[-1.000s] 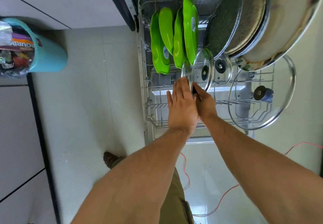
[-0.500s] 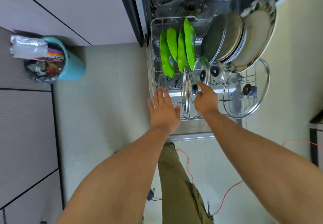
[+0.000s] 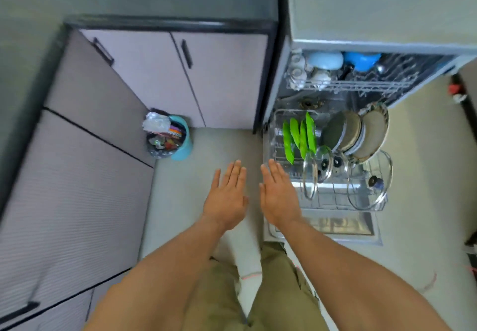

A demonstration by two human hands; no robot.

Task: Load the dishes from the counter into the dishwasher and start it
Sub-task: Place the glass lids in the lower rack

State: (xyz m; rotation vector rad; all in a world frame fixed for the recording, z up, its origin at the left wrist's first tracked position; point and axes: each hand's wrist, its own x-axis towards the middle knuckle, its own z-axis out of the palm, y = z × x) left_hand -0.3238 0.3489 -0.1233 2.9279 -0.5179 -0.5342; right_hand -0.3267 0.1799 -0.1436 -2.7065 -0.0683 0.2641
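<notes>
The dishwasher [image 3: 361,16] stands open with its lower rack [image 3: 335,201] pulled out over the door. In the rack stand several green plates [image 3: 299,137], dark and beige round plates [image 3: 356,134], small glass lids [image 3: 324,163] and a large glass lid [image 3: 369,183]. A narrow glass lid [image 3: 309,178] stands on edge at the rack's front left. The upper rack [image 3: 348,83] holds blue bowls [image 3: 325,59] and cups. My left hand [image 3: 227,194] hovers flat over the floor, holding nothing. My right hand [image 3: 278,196] is flat at the rack's left edge, also holding nothing.
A teal trash bin [image 3: 170,138] full of wrappers stands in the corner by grey cabinets [image 3: 180,77]. The open dishwasher door [image 3: 335,227] juts into the floor space. A red cable [image 3: 433,281] lies on the floor at right. My legs are below.
Both hands let go of the narrow glass lid and pulled back from the rack. My view has risen and moved away, so the whole dishwasher and cabinets show.
</notes>
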